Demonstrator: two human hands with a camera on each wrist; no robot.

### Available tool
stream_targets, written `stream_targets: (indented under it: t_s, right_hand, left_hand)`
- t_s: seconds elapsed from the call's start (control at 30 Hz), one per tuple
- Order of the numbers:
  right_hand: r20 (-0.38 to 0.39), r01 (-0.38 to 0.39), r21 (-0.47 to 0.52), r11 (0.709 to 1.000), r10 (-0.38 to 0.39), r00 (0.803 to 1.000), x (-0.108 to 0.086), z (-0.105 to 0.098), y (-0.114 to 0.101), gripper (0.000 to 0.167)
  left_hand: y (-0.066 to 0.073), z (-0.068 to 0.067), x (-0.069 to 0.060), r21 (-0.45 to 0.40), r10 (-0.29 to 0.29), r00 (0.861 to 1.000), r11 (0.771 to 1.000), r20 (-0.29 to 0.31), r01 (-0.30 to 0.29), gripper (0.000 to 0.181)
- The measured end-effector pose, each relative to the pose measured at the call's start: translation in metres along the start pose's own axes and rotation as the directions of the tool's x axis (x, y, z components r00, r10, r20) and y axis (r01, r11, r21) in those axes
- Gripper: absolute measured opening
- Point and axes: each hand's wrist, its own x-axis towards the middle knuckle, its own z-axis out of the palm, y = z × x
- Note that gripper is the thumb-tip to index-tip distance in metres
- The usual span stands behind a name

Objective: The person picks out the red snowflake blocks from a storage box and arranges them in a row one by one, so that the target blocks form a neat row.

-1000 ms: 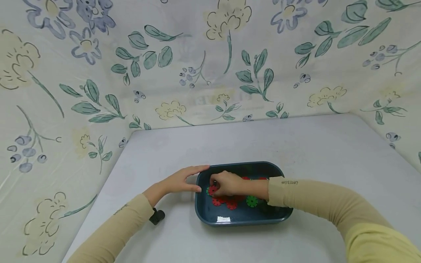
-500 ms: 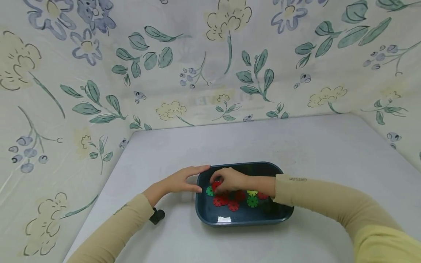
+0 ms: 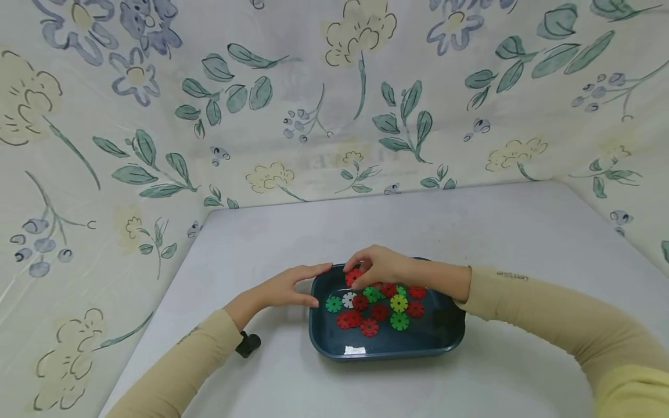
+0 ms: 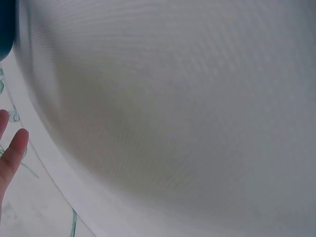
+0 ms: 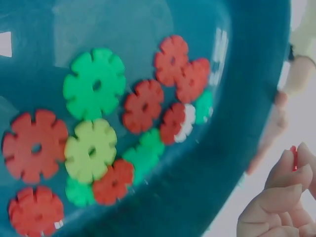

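Note:
A dark blue tray (image 3: 434, 339) holds flower-shaped plastic discs with notched edges, in red, green, yellow and white. My right hand (image 3: 385, 265) is above the tray's back left part and pinches a red notched disc (image 3: 352, 277) between thumb and fingers. In the right wrist view only a thin edge of that red disc (image 5: 295, 157) shows at the fingertips. My left hand (image 3: 279, 288) lies with straight fingers at the tray's left end, fingertips at the rim. The left wrist view catches little more than two fingers and a corner of the tray (image 4: 6, 27).
In the tray lie a yellow disc (image 3: 399, 303), a white disc (image 3: 349, 300), a green disc (image 3: 399, 321) and several red ones. A small black object (image 3: 248, 345) is by the left wrist. Flower-patterned cloth (image 3: 324, 133) surrounds the white table (image 3: 512, 232).
My right hand has risen from among the discs toward the tray's back edge, lifting the red disc. More discs, including the white one, are now uncovered. The left hand stays put.

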Motion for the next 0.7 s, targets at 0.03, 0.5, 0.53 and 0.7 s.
stream_targets:
  t_s: [0.03,0.5,0.53,0.7]
  right_hand:
    - [-0.013,-0.010,0.006,1.000,0.010,1.000,-0.001,-0.003,0.000,0.038]
    - [-0.173,0.006,0.056,0.998,0.004,0.985,-0.028,-0.058,0.008,0.041]
    - [-0.183,0.006,0.070,0.998,0.007,0.983,-0.029,-0.061,0.010,0.041]
    - [-0.227,-0.003,0.118,0.993,0.030,0.973,-0.035,-0.076,0.026,0.045]
  left_hand:
    - [0.000,0.000,0.000,0.000,-0.002,1.000,1.000,0.000,0.002,0.073]
    - [0.001,-0.001,0.001,0.020,0.004,1.000,1.000,-0.014,-0.003,0.073]
    - [0.001,-0.001,0.001,0.021,0.003,1.000,1.000,-0.013,-0.003,0.073]
    - [0.001,0.000,0.001,-0.004,-0.004,1.000,1.000,-0.008,0.004,0.073]
